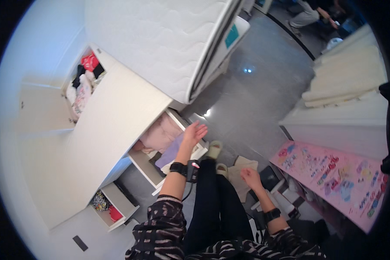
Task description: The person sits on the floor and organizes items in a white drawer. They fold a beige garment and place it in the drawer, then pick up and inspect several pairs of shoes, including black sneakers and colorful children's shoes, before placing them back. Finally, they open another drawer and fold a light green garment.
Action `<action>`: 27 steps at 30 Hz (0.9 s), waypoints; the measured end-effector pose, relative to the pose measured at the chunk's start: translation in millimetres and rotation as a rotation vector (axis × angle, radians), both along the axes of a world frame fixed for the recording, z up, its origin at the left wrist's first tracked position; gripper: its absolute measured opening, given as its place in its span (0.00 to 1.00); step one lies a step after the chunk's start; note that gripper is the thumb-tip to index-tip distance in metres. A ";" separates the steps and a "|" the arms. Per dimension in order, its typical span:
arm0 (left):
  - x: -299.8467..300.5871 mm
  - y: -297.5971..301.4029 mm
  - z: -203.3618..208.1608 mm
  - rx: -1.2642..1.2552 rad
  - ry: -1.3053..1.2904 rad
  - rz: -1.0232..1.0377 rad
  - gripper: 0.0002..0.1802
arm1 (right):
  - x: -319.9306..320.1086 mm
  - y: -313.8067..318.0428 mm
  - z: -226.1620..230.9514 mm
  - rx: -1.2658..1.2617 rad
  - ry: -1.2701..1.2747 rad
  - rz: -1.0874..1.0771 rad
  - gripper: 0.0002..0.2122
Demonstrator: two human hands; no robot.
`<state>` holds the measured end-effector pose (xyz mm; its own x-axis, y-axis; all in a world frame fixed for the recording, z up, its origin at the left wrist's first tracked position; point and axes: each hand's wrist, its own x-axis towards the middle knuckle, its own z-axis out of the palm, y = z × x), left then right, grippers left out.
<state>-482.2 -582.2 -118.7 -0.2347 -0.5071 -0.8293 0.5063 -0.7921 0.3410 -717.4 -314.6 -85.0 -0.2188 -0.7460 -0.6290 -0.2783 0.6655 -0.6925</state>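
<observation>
My left hand [195,132] is raised over the front of a pulled-out white drawer [145,169], palm turned up and fingers stretched, holding nothing. Inside that drawer lie a pale pink folded garment [161,132] and a purple cloth [170,152], with darker cloth partly hidden beside them. My right hand [250,178] hangs further right, in front of a beige flat piece [236,180] on the floor. Its fingers are curled in, and nothing shows in them. Dark straps with a small device sit round my left wrist; another is round the right.
A lower drawer [125,207] stands out with patterned and red cloth. Clothes [84,86] fill an open compartment at far left. A white mattress [156,39] leans beyond the cabinet [117,130]. A pink cartoon-printed panel [333,182] is at right. Slippers [214,149] lie below; another person [307,17] is far right.
</observation>
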 end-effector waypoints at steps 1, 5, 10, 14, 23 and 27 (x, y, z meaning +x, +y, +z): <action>-6.6 -8.8 3.9 0.026 -0.039 0.028 0.20 | 0.1 -3.7 -1.2 0.067 -0.089 -0.027 0.08; -27.1 -41.6 2.5 0.099 -0.114 0.043 0.21 | -10.8 -40.7 6.8 0.111 -0.262 -0.060 0.08; -46.5 -72.5 -27.4 0.239 -0.035 0.212 0.18 | -38.5 -126.7 9.7 0.098 -0.253 -0.077 0.12; -65.5 -91.7 -46.5 0.417 -0.028 0.344 0.20 | -44.5 -191.8 13.0 0.064 -0.332 -0.209 0.11; -120.9 -111.6 -94.2 0.439 0.135 0.558 0.18 | -94.7 -300.4 17.4 0.093 -0.439 -0.179 0.12; -98.2 -87.5 -104.0 0.317 -0.055 0.657 0.17 | -155.3 -333.1 -0.2 0.118 -0.456 -0.261 0.11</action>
